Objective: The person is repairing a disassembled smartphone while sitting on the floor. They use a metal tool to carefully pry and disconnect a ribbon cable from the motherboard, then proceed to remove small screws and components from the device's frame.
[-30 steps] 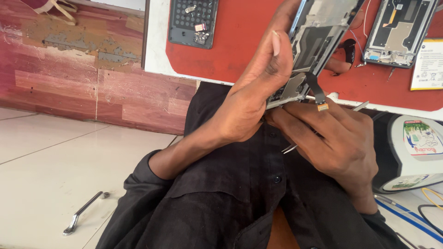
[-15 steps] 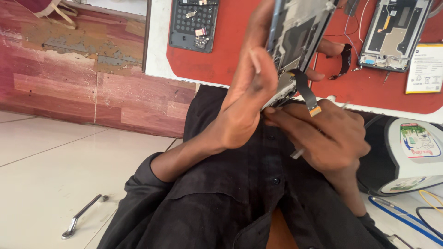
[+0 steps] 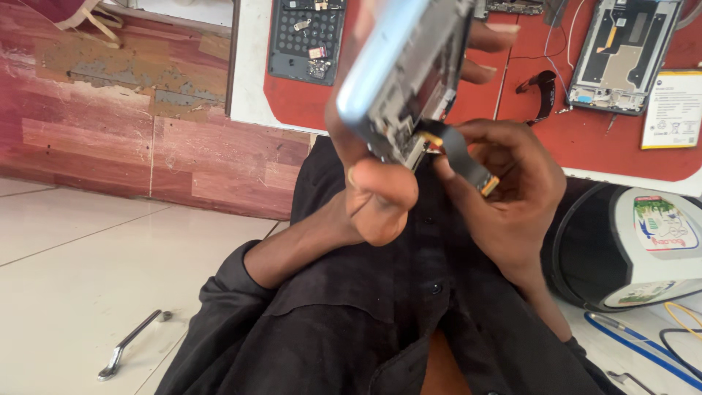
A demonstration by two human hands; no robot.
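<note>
The left hand (image 3: pixel 380 197) clamped the opened phone (image 3: pixel 409 73) steady while the right hand (image 3: pixel 504 205) pinched its flex cable (image 3: pixel 464 153) (best tugged gently, straight).

Centre frame, the left hand (image 3: pixel 380 183) holds up an opened phone (image 3: pixel 402 73); the right hand (image 3: pixel 504 197) pinches its black ribbon cable (image 3: pixel 461 150).

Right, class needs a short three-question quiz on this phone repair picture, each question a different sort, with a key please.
1. True or false: the left hand holds the opened phone.
2. What does the right hand pinch? A) black flex cable B) a spoon C) a coin
3. Fill in: a metal ____ lies on the tiled floor.

Key: 1 true; 2 A; 3 handle
</note>
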